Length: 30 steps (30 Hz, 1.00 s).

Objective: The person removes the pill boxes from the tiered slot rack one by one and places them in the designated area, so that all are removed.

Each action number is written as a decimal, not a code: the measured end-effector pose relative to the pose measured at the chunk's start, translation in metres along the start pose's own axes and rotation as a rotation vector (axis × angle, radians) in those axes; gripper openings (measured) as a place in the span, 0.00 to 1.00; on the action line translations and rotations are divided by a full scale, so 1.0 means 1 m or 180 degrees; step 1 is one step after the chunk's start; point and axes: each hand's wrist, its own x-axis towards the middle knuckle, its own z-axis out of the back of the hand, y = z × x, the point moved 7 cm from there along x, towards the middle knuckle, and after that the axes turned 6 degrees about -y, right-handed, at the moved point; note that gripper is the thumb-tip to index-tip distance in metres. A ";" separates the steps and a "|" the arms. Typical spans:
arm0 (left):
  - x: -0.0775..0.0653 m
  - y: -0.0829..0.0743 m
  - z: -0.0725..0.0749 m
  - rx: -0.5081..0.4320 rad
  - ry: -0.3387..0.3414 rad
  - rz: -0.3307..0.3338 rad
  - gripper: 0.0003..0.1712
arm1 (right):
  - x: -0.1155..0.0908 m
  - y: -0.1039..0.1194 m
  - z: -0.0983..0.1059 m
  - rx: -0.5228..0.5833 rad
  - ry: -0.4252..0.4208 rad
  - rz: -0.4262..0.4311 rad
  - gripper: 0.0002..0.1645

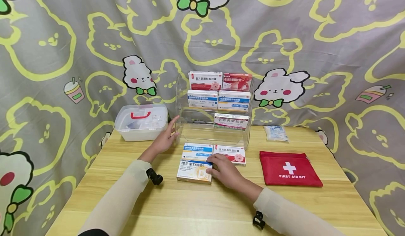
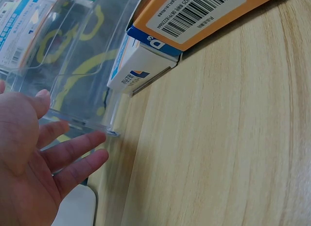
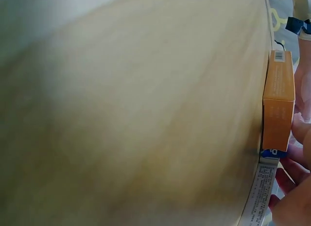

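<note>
My left hand, fingers spread, is at the left side of a clear tiered display rack; in the left wrist view its fingertips are close to the rack's lower edge, contact unclear. My right hand rests with loosely bent fingers at the right edge of a vitamin D drops box, seen from its orange side in the right wrist view. Behind that box lies a blue-and-white medicine box, and beside it a red-and-white capsule box. Several medicine boxes stand in the rack, including a capsule box on a lower tier.
Left of the rack stands a translucent lidded container with a red handle. A red first aid pouch lies at the right, with a small clear packet behind it. A patterned curtain hangs behind the wooden table.
</note>
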 end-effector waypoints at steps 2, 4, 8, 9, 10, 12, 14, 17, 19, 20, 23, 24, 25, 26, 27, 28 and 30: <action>0.000 0.000 0.000 -0.0008 0.0000 -0.0010 0.44 | 0.000 -0.001 -0.001 -0.0005 -0.0007 -0.0001 0.20; 0.000 0.000 0.000 -0.0007 -0.0002 -0.0015 0.45 | 0.000 -0.001 0.000 -0.0006 -0.0015 0.0005 0.20; -0.001 -0.001 0.000 0.0016 -0.0004 -0.0027 0.45 | 0.000 -0.001 0.000 -0.0007 -0.0039 0.0031 0.20; -0.001 -0.001 0.000 0.0025 -0.0009 -0.0027 0.45 | 0.000 -0.001 0.000 -0.0011 -0.0045 0.0035 0.19; -0.001 -0.001 0.000 0.0032 -0.0013 -0.0028 0.45 | 0.000 -0.002 0.000 -0.0017 -0.0052 0.0039 0.19; -0.001 -0.002 0.000 0.0042 -0.0019 -0.0025 0.44 | 0.001 -0.002 0.000 -0.0034 -0.0061 0.0049 0.19; -0.001 -0.002 0.000 0.0037 -0.0016 -0.0006 0.44 | 0.001 -0.001 0.000 -0.0038 -0.0065 0.0050 0.18; -0.001 -0.002 0.000 0.0026 0.0001 0.0014 0.44 | 0.001 -0.001 0.001 -0.0038 -0.0083 0.0037 0.17; -0.001 -0.003 0.000 0.0017 0.0009 0.0017 0.44 | 0.001 -0.001 0.001 -0.0019 -0.0084 0.0008 0.16; -0.001 -0.003 0.000 0.0018 0.0011 0.0014 0.44 | 0.001 -0.001 0.001 -0.0012 -0.0083 -0.0004 0.16; -0.002 -0.003 0.000 0.0017 0.0014 0.0010 0.44 | 0.001 -0.001 0.001 -0.0009 -0.0080 -0.0010 0.16; -0.002 -0.003 0.000 0.0018 0.0014 0.0013 0.44 | 0.002 -0.001 0.001 -0.0017 -0.0076 -0.0007 0.16; -0.001 -0.003 0.000 0.0020 0.0016 0.0015 0.44 | 0.002 -0.001 0.001 -0.0027 -0.0072 -0.0003 0.16; -0.001 -0.003 0.000 0.0020 0.0016 0.0017 0.44 | 0.002 -0.001 0.001 -0.0034 -0.0069 0.0000 0.16; -0.001 -0.002 0.000 0.0020 0.0015 0.0017 0.44 | 0.002 -0.001 0.001 -0.0049 -0.0076 0.0017 0.16; -0.001 -0.002 0.000 0.0020 0.0014 0.0016 0.44 | 0.001 -0.001 0.001 -0.0057 -0.0079 0.0027 0.16; -0.001 -0.002 0.000 0.0020 0.0012 0.0011 0.44 | 0.001 -0.001 0.001 -0.0065 -0.0074 0.0023 0.17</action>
